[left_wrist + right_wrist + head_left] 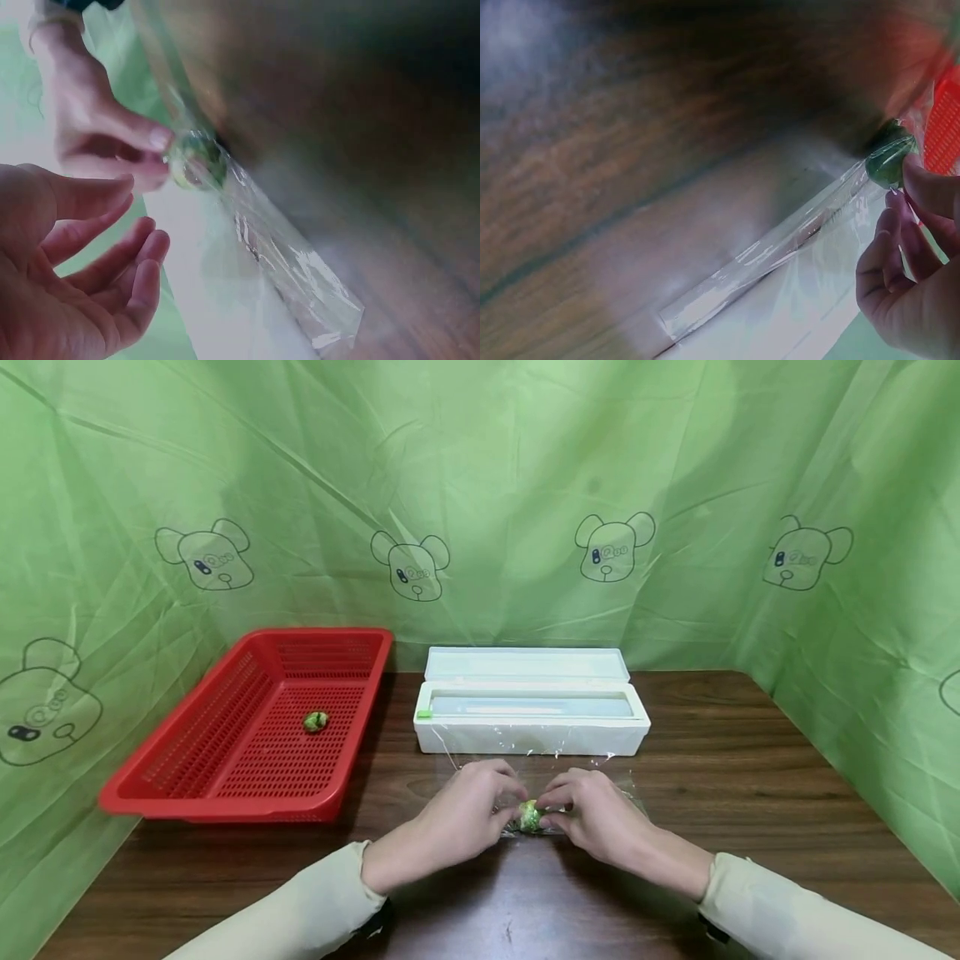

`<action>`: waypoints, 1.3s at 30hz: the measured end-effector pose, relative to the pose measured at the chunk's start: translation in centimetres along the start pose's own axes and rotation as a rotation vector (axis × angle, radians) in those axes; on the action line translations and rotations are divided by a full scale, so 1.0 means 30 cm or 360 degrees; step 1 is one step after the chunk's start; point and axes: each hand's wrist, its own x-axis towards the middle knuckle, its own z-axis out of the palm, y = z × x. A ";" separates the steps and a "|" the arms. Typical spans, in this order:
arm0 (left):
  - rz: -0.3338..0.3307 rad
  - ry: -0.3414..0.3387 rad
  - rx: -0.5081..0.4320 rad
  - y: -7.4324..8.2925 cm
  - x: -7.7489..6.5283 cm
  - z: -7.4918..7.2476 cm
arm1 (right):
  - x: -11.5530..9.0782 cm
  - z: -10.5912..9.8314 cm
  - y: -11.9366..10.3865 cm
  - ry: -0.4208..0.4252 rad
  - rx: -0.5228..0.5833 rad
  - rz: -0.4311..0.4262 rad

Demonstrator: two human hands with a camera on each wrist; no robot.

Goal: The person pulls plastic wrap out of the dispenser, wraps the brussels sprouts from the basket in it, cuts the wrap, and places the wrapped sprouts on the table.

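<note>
Left hand point(467, 803): released, fingers loosely bent | right hand point(596, 810): pinching green round item point(530, 816) in cling film point(739, 274) | 12 o'clock: white dispenser box point(480, 737) | 10 o'clock: red basket point(225, 807)

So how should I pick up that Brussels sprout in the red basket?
I'd probably pinch the Brussels sprout by opposite sides, coming straight down from above: it's small and roundish, and walls of the red basket rise around it, leaving the top open.
</note>
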 end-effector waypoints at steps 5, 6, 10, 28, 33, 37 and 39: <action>0.0062 -0.0030 0.0064 0.028 -0.033 0.005 | 0.018 -0.007 0.007 -0.0061 0.0137 0.0031; 0.0060 -0.0038 0.0080 0.028 -0.033 0.009 | 0.021 -0.009 0.009 -0.0072 0.0172 0.0038; 0.0025 -0.0051 0.0086 0.016 -0.025 0.024 | 0.034 -0.012 0.020 -0.0113 0.0303 0.0068; -0.0068 -0.0056 0.0030 -0.037 0.038 0.058 | 0.101 -0.049 0.059 -0.0328 0.0440 0.0208; -0.0083 -0.0051 -0.0020 -0.048 0.049 0.057 | 0.107 -0.043 0.071 -0.0359 0.0458 0.0249; -0.0107 -0.0055 -0.0030 -0.052 0.057 0.055 | 0.105 -0.046 0.074 -0.0376 0.0472 0.0248; -0.0112 -0.0064 -0.0034 -0.054 0.061 0.054 | 0.101 -0.045 0.074 -0.0341 0.0441 0.0206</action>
